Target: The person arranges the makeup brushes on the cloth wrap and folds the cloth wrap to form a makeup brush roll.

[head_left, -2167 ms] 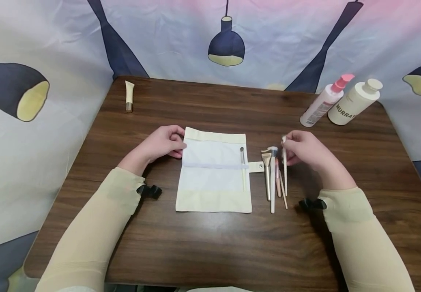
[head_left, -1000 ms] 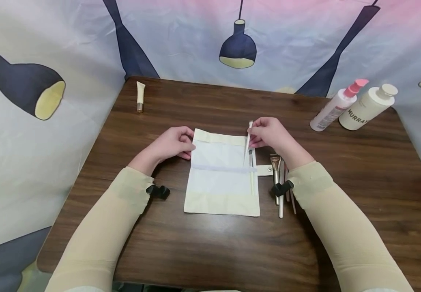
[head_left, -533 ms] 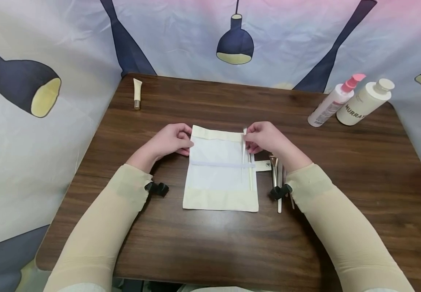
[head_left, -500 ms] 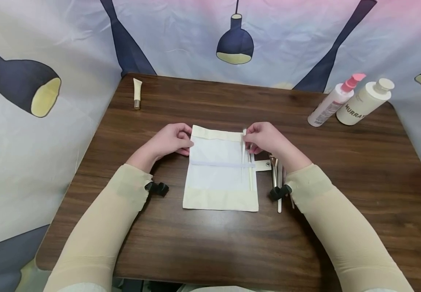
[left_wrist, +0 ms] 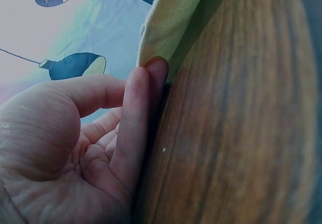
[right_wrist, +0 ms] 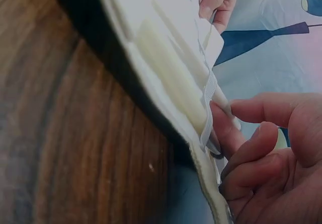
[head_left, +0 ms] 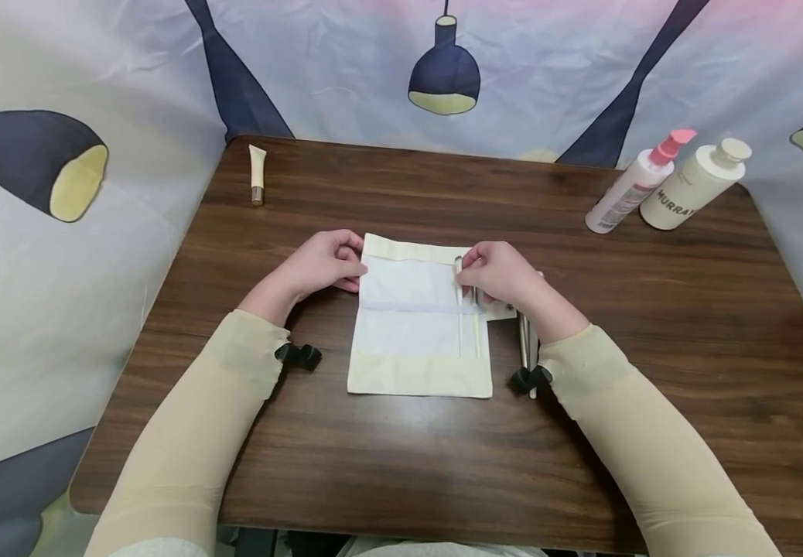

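Observation:
A cream fabric brush roll (head_left: 404, 336) lies unfolded, with a pale elastic band across its middle. My left hand (head_left: 325, 263) pinches its upper left edge between thumb and fingertips; the cloth edge (left_wrist: 171, 25) rises from them in the left wrist view. My right hand (head_left: 502, 272) pinches a pale makeup brush (head_left: 459, 294) near its upper end. The handle of this brush runs under the band and down into the roll's lower pocket. Just right of it, a second makeup brush (head_left: 477, 336) is tucked in, its top partly hidden by my fingers.
Several loose brushes (head_left: 524, 344) lie right of the roll, mostly covered by my right wrist. The snap tab (head_left: 500, 311) sticks out that side. A small tube (head_left: 257, 174) sits back left. Two bottles, a pink pump bottle (head_left: 630, 189) and a cream bottle (head_left: 694, 186), stand back right.
My right hand took the pale brush from beside the loose ones, moved left over the roll and slid it down under the band. My left hand stays on the roll's edge.

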Action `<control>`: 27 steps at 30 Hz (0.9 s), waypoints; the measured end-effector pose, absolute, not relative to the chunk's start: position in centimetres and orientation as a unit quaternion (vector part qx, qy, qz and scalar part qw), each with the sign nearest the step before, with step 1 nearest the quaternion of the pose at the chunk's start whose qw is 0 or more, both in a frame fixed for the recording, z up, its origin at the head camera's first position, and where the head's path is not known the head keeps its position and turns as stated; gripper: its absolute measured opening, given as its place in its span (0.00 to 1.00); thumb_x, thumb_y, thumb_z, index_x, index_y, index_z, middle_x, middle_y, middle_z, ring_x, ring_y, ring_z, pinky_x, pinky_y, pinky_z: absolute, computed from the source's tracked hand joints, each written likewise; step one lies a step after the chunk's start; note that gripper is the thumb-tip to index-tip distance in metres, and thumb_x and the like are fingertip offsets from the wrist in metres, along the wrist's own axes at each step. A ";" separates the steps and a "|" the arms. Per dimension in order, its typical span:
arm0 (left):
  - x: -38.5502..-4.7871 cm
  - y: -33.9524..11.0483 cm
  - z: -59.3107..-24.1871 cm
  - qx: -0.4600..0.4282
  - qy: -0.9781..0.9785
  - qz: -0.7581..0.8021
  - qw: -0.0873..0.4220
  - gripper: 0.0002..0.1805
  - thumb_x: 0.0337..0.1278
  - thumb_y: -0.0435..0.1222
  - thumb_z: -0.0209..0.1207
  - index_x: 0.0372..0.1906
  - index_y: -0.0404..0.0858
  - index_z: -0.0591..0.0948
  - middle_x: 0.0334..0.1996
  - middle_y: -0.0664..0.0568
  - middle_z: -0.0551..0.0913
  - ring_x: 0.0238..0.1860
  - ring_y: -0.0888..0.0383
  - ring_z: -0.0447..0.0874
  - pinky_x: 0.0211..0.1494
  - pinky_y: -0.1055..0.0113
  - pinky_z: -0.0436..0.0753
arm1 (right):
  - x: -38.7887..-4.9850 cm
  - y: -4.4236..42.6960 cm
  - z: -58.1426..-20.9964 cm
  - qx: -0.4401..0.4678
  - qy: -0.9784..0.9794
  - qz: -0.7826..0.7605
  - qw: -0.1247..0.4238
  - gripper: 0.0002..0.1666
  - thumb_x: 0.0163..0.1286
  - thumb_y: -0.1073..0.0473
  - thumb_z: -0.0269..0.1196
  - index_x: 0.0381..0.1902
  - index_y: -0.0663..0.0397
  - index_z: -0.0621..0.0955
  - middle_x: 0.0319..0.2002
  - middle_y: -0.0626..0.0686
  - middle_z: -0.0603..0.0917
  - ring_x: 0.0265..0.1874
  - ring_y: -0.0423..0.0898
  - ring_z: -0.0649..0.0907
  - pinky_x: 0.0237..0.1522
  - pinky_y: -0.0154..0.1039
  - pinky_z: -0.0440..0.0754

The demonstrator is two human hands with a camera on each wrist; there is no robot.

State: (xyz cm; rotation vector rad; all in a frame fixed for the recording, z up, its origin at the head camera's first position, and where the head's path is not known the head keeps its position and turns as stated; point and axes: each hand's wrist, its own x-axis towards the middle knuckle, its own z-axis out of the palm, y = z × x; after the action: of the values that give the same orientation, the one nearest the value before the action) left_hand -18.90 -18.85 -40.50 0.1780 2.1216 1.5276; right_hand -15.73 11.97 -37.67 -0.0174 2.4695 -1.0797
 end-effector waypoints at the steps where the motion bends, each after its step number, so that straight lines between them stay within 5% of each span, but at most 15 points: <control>1: -18.9 -18.8 -40.5 0.065 0.782 0.565 0.255 0.19 0.68 0.27 0.62 0.60 0.31 0.73 0.35 0.42 0.84 0.32 0.53 0.88 0.40 0.61 0.92 | -15.7 11.9 -37.7 -0.007 0.895 -0.388 0.220 0.15 0.70 0.56 0.66 0.48 0.58 0.78 0.29 0.51 0.89 0.14 0.44 0.73 0.19 0.37 0.71; 9: -18.8 -18.6 -40.7 0.066 0.779 0.568 0.257 0.19 0.68 0.27 0.62 0.60 0.31 0.73 0.35 0.42 0.84 0.32 0.53 0.87 0.40 0.61 0.92 | -15.1 13.2 -36.4 -0.010 0.911 -0.364 0.192 0.26 0.72 0.56 0.64 0.65 0.55 0.74 0.33 0.52 0.90 0.15 0.48 0.79 0.22 0.40 0.79; 18: -18.7 -18.6 -40.8 0.064 0.780 0.565 0.260 0.19 0.68 0.28 0.62 0.60 0.31 0.73 0.35 0.42 0.84 0.32 0.53 0.88 0.41 0.61 0.92 | -13.3 19.0 -33.7 -0.005 0.915 -0.386 0.116 0.10 0.76 0.59 0.60 0.47 0.61 0.81 0.29 0.56 0.86 0.26 0.48 0.85 0.27 0.38 0.85; 27: -18.6 -18.9 -40.7 0.067 0.789 0.555 0.254 0.19 0.69 0.29 0.62 0.60 0.31 0.73 0.35 0.42 0.84 0.32 0.53 0.88 0.40 0.62 0.92 | -11.9 23.0 -35.6 -0.057 0.913 -0.317 0.249 0.09 0.73 0.61 0.62 0.36 0.63 0.78 0.20 0.53 0.83 0.19 0.46 0.83 0.22 0.41 0.84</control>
State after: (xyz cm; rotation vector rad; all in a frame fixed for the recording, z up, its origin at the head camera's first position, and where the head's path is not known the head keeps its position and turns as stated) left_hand -18.64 -18.92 -40.71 0.1811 2.1447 1.5095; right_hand -11.86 23.05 -35.63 -0.1542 2.4882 -0.8632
